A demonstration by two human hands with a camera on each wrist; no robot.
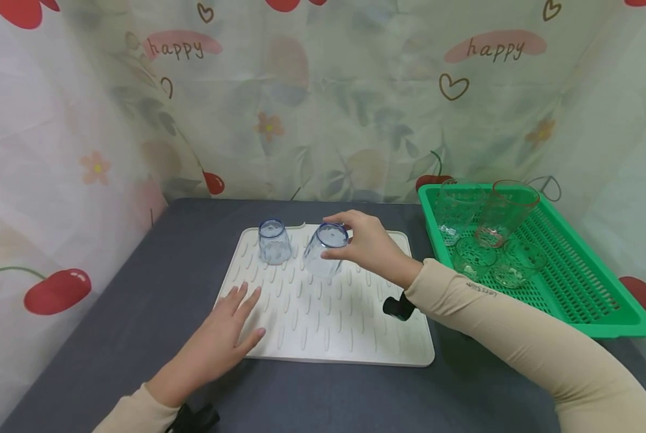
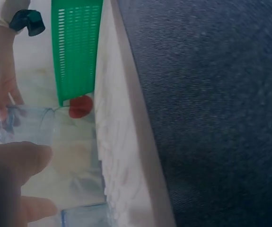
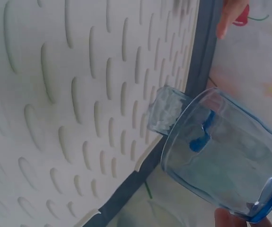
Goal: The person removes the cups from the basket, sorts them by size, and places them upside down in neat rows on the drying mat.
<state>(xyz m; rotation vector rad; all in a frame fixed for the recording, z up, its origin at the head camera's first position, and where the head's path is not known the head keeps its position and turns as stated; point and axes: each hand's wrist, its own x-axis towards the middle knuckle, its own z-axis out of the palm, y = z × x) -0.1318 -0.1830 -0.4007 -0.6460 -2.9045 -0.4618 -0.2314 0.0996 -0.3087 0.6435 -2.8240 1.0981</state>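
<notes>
My right hand (image 1: 370, 245) grips a clear glass (image 1: 313, 255) by its narrower, blue-edged end, which faces up. The glass tilts above the white ridged mat (image 1: 323, 328), its wider rim facing down toward the mat in the right wrist view. Beside it, to the left, a second clear glass (image 1: 274, 245) with a blue edge stands upside down on the mat's back left part. My left hand (image 1: 217, 340) hovers palm down over the mat's left front edge, fingers spread and holding nothing.
At the right is a green perforated basket (image 1: 622, 330) with several clear glasses in it, one (image 1: 509, 210) with a reddish rim. A dark grey cloth (image 1: 112, 300) covers the table. Printed curtains (image 1: 323, 120) hang behind and at both sides.
</notes>
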